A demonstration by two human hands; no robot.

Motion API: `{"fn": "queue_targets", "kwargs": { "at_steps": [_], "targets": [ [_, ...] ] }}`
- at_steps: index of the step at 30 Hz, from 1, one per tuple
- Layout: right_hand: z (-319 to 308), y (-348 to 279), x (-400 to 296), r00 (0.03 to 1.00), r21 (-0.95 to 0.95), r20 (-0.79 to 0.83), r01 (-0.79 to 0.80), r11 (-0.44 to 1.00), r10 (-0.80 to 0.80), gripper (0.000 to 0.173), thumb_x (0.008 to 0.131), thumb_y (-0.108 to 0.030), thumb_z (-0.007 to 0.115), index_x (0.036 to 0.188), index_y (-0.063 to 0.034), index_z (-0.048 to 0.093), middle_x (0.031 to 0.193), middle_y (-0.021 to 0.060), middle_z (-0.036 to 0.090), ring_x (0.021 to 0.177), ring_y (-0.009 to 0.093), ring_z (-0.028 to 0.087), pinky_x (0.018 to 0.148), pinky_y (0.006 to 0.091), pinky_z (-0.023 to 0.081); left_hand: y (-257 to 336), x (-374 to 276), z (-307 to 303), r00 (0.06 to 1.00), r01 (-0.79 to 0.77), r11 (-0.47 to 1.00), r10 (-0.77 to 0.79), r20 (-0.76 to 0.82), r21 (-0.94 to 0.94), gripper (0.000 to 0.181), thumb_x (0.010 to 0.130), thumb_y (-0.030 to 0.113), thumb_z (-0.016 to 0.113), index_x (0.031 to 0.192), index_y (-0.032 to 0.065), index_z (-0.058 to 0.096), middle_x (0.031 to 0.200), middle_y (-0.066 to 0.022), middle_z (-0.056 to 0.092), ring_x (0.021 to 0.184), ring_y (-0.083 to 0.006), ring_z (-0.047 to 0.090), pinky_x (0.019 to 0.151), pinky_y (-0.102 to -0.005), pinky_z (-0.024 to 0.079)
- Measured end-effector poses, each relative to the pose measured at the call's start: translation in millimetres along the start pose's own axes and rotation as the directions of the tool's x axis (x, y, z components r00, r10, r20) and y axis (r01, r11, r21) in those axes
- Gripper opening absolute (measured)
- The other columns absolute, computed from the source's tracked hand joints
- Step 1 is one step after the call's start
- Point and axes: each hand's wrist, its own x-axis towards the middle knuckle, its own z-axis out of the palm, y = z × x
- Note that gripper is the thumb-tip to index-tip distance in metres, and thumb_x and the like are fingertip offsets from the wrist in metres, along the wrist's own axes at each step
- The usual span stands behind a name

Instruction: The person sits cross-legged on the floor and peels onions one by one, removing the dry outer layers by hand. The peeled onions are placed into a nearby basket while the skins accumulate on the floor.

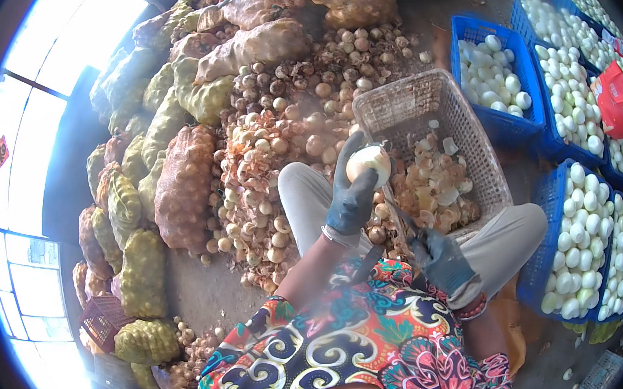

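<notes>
My left hand, in a grey-blue glove, grips a pale onion above the near left side of the crate. Its fingers and thumb wrap around the bulb, and darker dry bits cling to the top. My right hand, gloved too, is closed around what looks like a knife. The thin blade points up and left toward the onion, apart from it; the handle is mostly hidden in my fist. Between my knees tilts a worn plastic crate with onion skins inside.
Unpeeled onions and loose skins spread over the floor to my left. Full mesh sacks are piled beyond them. Blue crates of peeled white onions stand on the right, one bearing a red bag. A maroon basket sits lower left.
</notes>
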Motion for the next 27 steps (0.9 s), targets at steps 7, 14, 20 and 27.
{"fn": "queue_targets", "kwargs": {
  "at_steps": [7, 14, 20, 27],
  "targets": [
    [-1, -33, 19, 0.968, -0.034, -0.203, 0.145, 0.989, -0.149, 0.017, 0.102, -0.011, 0.063, 0.115, -0.0012, 0.068, 0.09, 0.0244, 0.071, 0.081, 0.045, 0.07, 0.067, 0.0495, 0.055, 2, 1, 15, 0.999, -0.047, 0.998, 0.046, -0.023, -0.049, 0.093, 0.091, 0.033, 0.08, 0.166, 0.0055, 0.032, 0.141, -0.0132, 0.059, 0.126, -0.0239, 0.062, 0.109, -0.0393, 0.052],
    [21, -12, 34, 0.871, -0.332, -0.408, 0.139, 0.933, -0.275, 0.018, 0.107, -0.017, 0.058, 0.117, -0.0053, 0.066, 0.09, 0.0213, 0.07, 0.078, 0.044, 0.069, 0.065, 0.052, 0.056, -18, -5, 23, 0.982, -0.149, 0.989, 0.15, -0.117, 0.013, 0.094, 0.087, 0.019, 0.084, 0.165, 0.0047, 0.033, 0.144, -0.0119, 0.055, 0.13, -0.0236, 0.058, 0.111, -0.0393, 0.051],
    [21, -18, 27, 0.843, -0.391, -0.408, 0.185, 0.901, -0.351, 0.016, 0.105, -0.017, 0.061, 0.116, -0.0059, 0.065, 0.091, 0.0173, 0.07, 0.075, 0.039, 0.071, 0.063, 0.0502, 0.057, -26, -5, 24, 0.969, -0.138, 0.986, 0.155, -0.19, 0.098, 0.097, 0.085, 0.015, 0.087, 0.165, 0.0043, 0.033, 0.143, -0.0114, 0.055, 0.13, -0.0227, 0.058, 0.109, -0.0375, 0.052],
    [30, -9, 35, 0.85, -0.395, -0.451, 0.082, 0.915, -0.271, 0.016, 0.106, -0.016, 0.06, 0.117, -0.0059, 0.065, 0.092, 0.0186, 0.07, 0.079, 0.04, 0.072, 0.065, 0.0497, 0.057, -26, -5, 31, 0.949, -0.142, 0.95, 0.21, -0.234, 0.277, 0.097, 0.083, 0.018, 0.09, 0.162, 0.0002, 0.035, 0.143, -0.0125, 0.053, 0.129, -0.0234, 0.057, 0.11, -0.0384, 0.05]
  ]
}}
